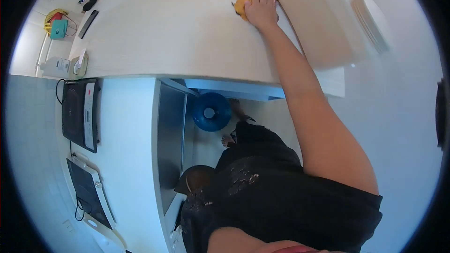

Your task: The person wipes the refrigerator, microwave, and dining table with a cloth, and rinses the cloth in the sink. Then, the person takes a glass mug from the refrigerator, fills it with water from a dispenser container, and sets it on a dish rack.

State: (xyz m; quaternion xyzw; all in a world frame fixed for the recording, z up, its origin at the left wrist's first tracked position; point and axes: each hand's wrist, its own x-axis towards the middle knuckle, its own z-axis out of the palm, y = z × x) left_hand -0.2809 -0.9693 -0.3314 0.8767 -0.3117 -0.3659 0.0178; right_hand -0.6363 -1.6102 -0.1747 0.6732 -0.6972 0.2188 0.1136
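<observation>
Lying partly under your right hand [262,11], the yellow cloth [241,5] was on the pale tabletop [178,33], in its far part, near the upper edge of the view. Your right hand was palm down upon it, with the fingers pointing away from you. They covered the right part of the cloth, while its crumpled left part came out beside them. I could not tell whether these fingers were closed on the fabric or only rested over it. Because the cloth was bunched, its long axis could not be read with certainty.

Just to the right of cloth and hand was 1 big cream-coloured object [318,23], and its lower edge ran beside your forearm [290,61]. Thus the tabletop spread widely toward the left, whereas on the right this object bounded it closely.

Of your 2 hands, the right was plainly the nearer, since it touched the cloth. Your left hand was out of view, so I could not tell how it stood or what it held. Below the tabletop's near edge was 1 blue water bottle [211,119], well apart from your right hand.
</observation>
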